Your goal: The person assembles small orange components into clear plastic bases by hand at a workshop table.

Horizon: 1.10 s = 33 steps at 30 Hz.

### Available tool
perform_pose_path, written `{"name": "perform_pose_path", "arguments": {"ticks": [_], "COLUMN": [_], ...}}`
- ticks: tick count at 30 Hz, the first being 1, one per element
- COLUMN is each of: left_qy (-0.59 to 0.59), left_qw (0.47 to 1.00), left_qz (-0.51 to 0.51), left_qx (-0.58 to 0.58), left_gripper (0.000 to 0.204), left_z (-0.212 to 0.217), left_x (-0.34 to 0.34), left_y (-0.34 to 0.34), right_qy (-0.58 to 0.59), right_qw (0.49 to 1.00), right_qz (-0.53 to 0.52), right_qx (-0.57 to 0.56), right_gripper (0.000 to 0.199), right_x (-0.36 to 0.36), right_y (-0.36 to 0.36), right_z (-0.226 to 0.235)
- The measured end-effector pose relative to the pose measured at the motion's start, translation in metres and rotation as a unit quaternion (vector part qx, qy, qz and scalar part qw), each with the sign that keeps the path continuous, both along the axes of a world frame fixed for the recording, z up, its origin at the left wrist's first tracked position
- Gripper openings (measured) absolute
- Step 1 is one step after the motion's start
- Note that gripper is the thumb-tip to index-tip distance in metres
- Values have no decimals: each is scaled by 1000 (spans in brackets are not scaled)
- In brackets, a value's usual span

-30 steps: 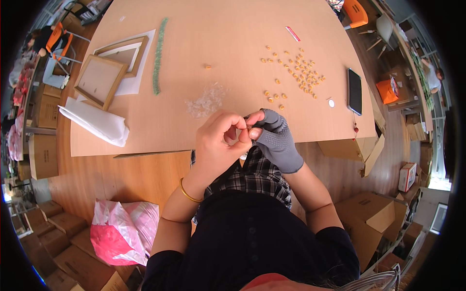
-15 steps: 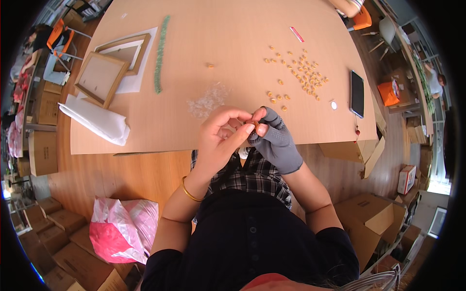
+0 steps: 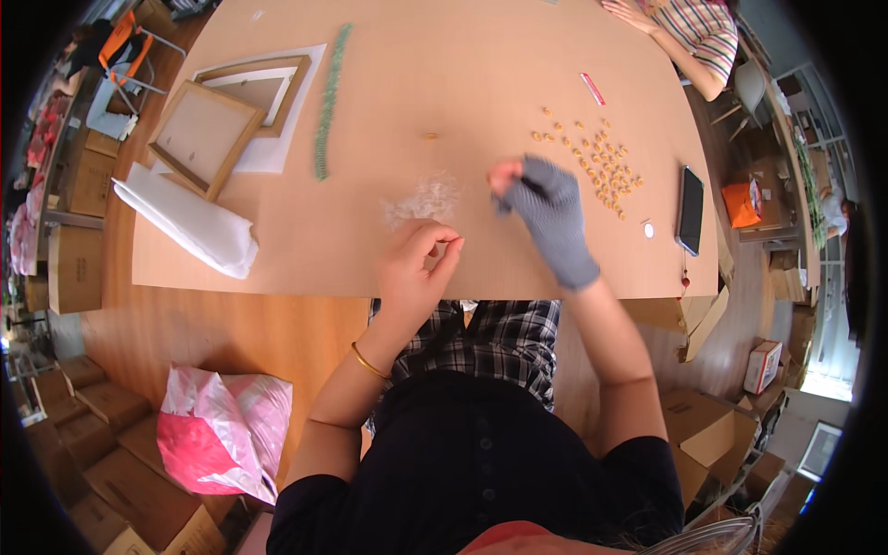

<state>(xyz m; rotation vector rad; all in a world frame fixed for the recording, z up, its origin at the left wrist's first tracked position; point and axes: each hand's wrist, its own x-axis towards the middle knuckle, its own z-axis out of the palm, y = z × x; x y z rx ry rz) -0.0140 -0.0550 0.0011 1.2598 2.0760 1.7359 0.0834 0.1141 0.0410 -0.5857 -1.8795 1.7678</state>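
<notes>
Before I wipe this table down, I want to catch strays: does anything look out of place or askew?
One small orange piece sits alone, left of the scattered orange pieces. Clear scraps lie loosely strewn beyond the left hand, like litter. One brown frame lies askew, overlapping a second frame. Nothing looks plainly damaged.

Between the green strip (image 3: 330, 106) and the cluster of orange pieces (image 3: 608, 176), there is room to pass up the table (image 3: 462, 65), skirting clear scraps (image 3: 433, 196) and one lone orange piece (image 3: 431, 136). Picture frames (image 3: 205, 134) and a white sheet (image 3: 190, 222) obstruct the left side, a phone (image 3: 689, 211) the right.
</notes>
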Motion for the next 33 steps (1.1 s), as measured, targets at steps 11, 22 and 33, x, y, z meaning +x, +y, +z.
{"name": "perform_pose_path", "arguments": {"ticks": [11,22,33], "left_qy": [3,4,10], "left_qw": [1000,1000,999], "left_qz": [9,-8,31], "left_qx": [-4,-8,-20], "left_gripper": [11,12,12], "left_z": [-11,-14,-16], "left_x": [-2,-1,1], "left_y": [1,2,1], "right_qy": [-140,-126,-242], "right_qw": [891,887,830], "right_qz": [61,122,-55], "right_qx": [428,426,500], "right_gripper": [12,12,14], "right_x": [-113,-104,1], "right_y": [67,67,121], "right_z": [-36,-31,-2]}}
